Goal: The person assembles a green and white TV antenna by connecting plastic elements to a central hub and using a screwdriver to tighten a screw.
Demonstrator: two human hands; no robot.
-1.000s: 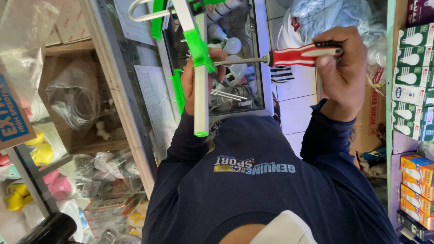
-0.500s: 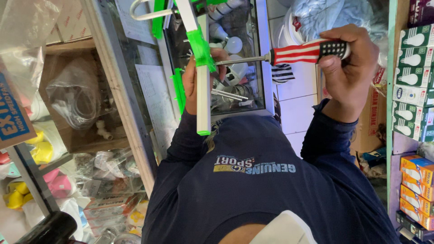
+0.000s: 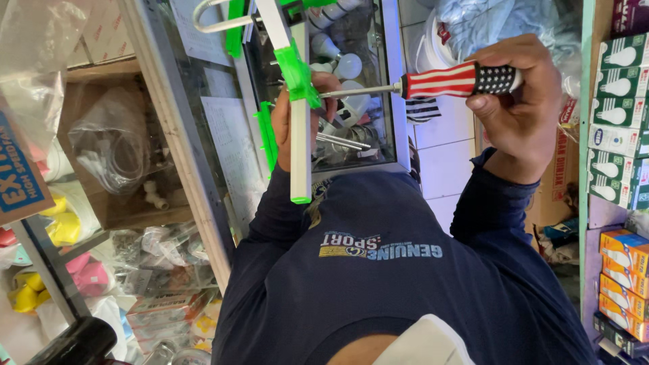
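Note:
My left hand is closed around a white bar that carries bright green plastic fittings, and it holds the bar upright over a glass counter. My right hand grips a screwdriver whose handle has red and white stripes and a starred end. The metal shaft runs left, and its tip meets the green fitting just above my left fingers. Both navy sleeves and my chest fill the lower part of the view.
Under the hands is a glass display case with light bulbs and metal parts inside. Stacked bulb boxes line a shelf on the right. On the left sit a cardboard box of bagged items and colourful goods.
The screwdriver handle has turned in my right hand, so its stripes and stars now show. The white bar and my left hand stay almost still.

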